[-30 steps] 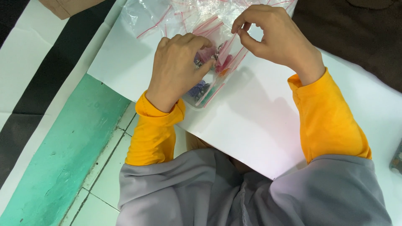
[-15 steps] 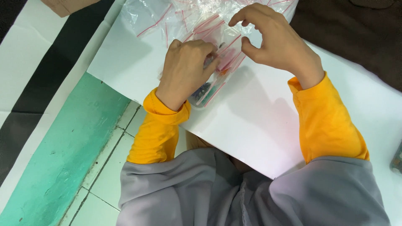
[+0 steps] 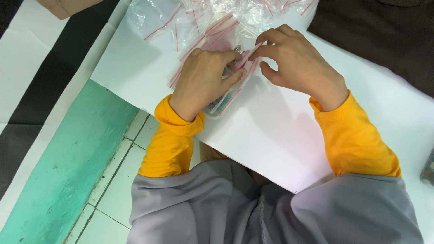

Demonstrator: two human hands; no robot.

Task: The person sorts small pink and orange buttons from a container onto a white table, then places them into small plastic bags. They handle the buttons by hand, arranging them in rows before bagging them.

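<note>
My left hand [image 3: 203, 81] rests on a white sheet [image 3: 271, 131] and grips a small clear zip bag [image 3: 226, 97] with a red seal strip; a small metal item shows between its thumb and forefinger. My right hand [image 3: 294, 63] is close beside it, thumb and forefinger pinching the top edge of the same small bag. Just beyond both hands lies a heap of clear zip bags [image 3: 212, 20] with red strips. What the small bag holds is mostly hidden by my fingers.
The white sheet lies on a tiled floor with a green band [image 3: 68, 167] at left. A dark brown cloth [image 3: 379, 36] covers the far right. A brown cardboard piece [image 3: 63, 7] sits at the top left. A small dark object [image 3: 427, 169] shows at the right edge.
My left hand has slid up towards the heap with the small bag. My right hand has come down and left, and its fingertips now meet the left hand at the bag's top edge.
</note>
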